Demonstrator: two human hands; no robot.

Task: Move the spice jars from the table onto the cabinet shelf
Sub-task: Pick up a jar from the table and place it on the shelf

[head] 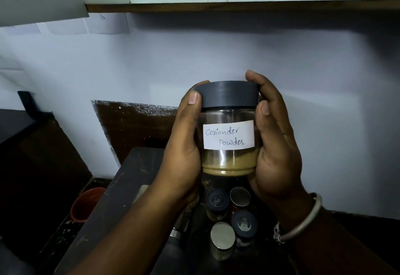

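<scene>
L grip (184, 145) & R grip (275, 149) both clasp a round clear jar (229, 160), one on each side, fingers curled round its smooth wall, thumbs up near the ribbed dark-grey screw lid (227, 95). Jar is upright in mid-air, above the dark scuffed desk (129, 188) & below the brown wood-edged cabinet shelf (238, 6). Its white paper label (228, 135) reads "Coriander Powder" in handwriting; tan powder lies in the btm part. On the desk beneath: small jar w/ flat shiny metal cap (222, 237), small jar w/ dark plastic cap (244, 225), two more just behind. Smooth silver bangle (303, 225) on R wrist.
</scene>
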